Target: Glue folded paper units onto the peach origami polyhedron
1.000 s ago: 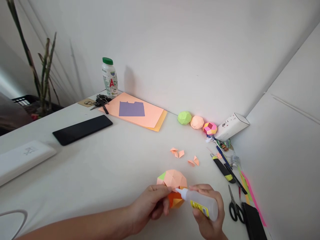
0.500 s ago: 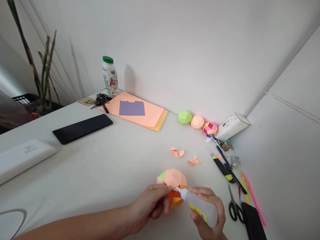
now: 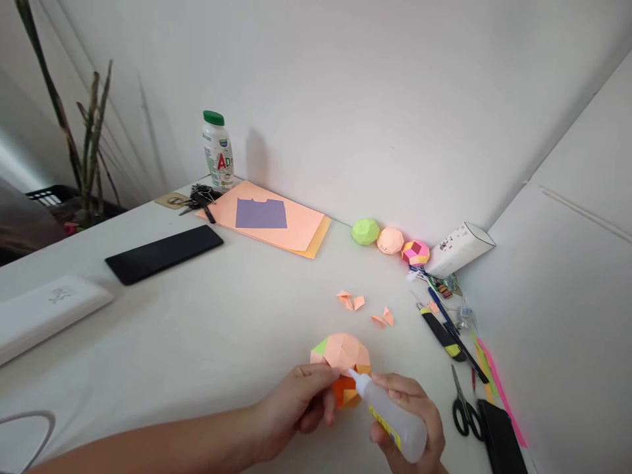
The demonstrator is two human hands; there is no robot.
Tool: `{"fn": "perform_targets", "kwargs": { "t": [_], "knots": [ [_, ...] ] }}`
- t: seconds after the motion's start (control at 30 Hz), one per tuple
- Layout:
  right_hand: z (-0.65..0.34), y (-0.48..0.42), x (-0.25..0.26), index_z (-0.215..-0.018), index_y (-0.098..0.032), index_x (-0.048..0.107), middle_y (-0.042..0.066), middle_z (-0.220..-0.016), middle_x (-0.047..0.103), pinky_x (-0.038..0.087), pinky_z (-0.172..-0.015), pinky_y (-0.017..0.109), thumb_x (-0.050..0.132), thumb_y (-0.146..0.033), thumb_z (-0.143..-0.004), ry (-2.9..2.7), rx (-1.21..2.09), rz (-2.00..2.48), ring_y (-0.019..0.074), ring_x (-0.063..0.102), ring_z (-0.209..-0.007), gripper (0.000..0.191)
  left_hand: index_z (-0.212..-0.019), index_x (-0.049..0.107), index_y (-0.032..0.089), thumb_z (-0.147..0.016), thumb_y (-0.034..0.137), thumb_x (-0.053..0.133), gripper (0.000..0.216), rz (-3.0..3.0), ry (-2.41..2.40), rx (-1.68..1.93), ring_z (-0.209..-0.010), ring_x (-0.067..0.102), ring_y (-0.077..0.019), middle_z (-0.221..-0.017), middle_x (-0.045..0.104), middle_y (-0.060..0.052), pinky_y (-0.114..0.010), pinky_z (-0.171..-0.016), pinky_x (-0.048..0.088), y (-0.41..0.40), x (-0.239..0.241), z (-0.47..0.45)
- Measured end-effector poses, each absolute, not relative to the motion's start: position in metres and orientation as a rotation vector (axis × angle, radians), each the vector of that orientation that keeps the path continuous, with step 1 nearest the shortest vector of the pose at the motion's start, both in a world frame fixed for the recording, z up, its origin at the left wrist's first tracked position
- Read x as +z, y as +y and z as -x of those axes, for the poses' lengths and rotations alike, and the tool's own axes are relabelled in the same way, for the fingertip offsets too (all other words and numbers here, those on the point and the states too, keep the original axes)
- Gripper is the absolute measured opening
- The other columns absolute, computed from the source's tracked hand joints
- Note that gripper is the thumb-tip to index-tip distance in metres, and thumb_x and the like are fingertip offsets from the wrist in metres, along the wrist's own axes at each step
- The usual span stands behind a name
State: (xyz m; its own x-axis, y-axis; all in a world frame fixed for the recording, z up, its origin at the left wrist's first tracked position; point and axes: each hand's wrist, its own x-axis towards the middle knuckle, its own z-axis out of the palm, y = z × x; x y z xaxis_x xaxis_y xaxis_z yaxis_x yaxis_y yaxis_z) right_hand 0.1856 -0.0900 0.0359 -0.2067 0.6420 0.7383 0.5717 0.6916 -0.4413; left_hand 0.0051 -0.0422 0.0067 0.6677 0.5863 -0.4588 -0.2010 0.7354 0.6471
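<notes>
A faceted paper ball [image 3: 342, 350] in peach, orange and a bit of green sits in front of me, its orange lower part partly hidden. My left hand [image 3: 302, 403] is closed on its near side, thumb and forefinger pinching at the peach edge. In my right hand [image 3: 412, 411] is a translucent glue bottle [image 3: 397, 420] with a yellow label. The bottle is tilted, and its narrow nozzle meets the ball's edge beside my left fingertips; whether glue is coming out I cannot tell. Several small folded peach paper pieces [image 3: 351, 301] lie just beyond the ball.
Three finished paper balls [image 3: 390, 241] stand by the wall beside a white box [image 3: 460, 250]. Along the right lie a utility knife [image 3: 442, 333], scissors [image 3: 465, 409] and a black phone-like slab [image 3: 501, 438]. Peach paper sheets [image 3: 296, 230] and a white bottle [image 3: 218, 155] are at the back.
The glue bottle has turned slightly in my right hand, its base shifting a little left and down. My left hand and the paper ball are practically still.
</notes>
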Motion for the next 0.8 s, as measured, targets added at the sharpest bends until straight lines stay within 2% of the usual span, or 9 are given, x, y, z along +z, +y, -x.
{"fn": "perform_targets", "kwargs": {
  "t": [0.27, 0.8],
  "knots": [
    [-0.1849, -0.0910, 0.0362, -0.106, -0.015, 0.052, 0.016, -0.090, 0.069, 0.060, -0.060, 0.036, 0.062, -0.033, -0.084, -1.898, 0.069, 0.951, 0.0245, 0.070, -0.077, 0.030, -0.039, 0.049, 0.016, -0.074, 0.052, 0.056, 0.051, -0.615, 0.712, 0.470, -0.031, 0.019, -0.0047, -0.031, 0.033, 0.006, -0.025, -0.041, 0.009, -0.0427, 0.0052, -0.0053],
    [-0.1838, -0.0912, 0.0332, -0.106, -0.013, 0.052, 0.016, -0.091, 0.068, 0.061, -0.060, 0.035, 0.062, -0.034, -0.084, -1.888, 0.059, 0.912, 0.0241, 0.069, -0.077, 0.032, -0.041, 0.048, 0.016, -0.073, 0.051, 0.057, 0.048, -0.594, 0.708, 0.472, -0.032, 0.020, -0.0044, -0.035, 0.042, 0.004, -0.025, -0.041, 0.008, -0.0435, 0.0040, -0.0053]
  ]
}}
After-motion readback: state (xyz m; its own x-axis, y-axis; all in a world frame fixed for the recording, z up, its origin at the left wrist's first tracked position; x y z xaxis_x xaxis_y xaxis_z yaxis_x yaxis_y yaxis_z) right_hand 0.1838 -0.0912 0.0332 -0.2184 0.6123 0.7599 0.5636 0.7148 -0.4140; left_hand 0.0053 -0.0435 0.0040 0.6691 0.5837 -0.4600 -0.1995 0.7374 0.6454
